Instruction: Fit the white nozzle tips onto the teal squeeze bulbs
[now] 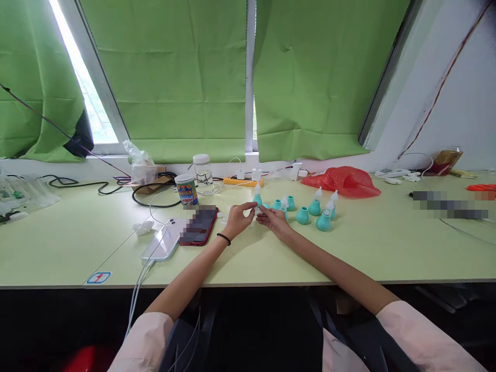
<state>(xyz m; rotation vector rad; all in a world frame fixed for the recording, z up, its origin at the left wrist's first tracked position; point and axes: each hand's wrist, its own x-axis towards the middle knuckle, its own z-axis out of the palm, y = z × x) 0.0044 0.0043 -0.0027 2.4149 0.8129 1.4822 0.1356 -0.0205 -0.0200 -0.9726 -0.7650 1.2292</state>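
Note:
My left hand (241, 220) rests low over the table with thumb and index finger brought together in a pinch; whatever is between them is too small to make out. Close beside it, my right hand (274, 221) has its fingers stretched out, thumb apart, fingertips near the left hand's. Just behind both hands stands a teal squeeze bulb with a white pointed tip (258, 196). To the right are several more teal bulbs, some with white tips, such as a tipped bulb (324, 221) and an untipped bulb (303, 216). Small clear pieces (222, 216) lie left of my left hand.
Left of my hands lie a red-edged phone (211, 227) and a white phone (165, 240) with a cable. Behind stand a printed canister (186, 190), a lidded jar (203, 175) and an orange power strip (232, 181). A red plastic bag (343, 182) lies at the back right.

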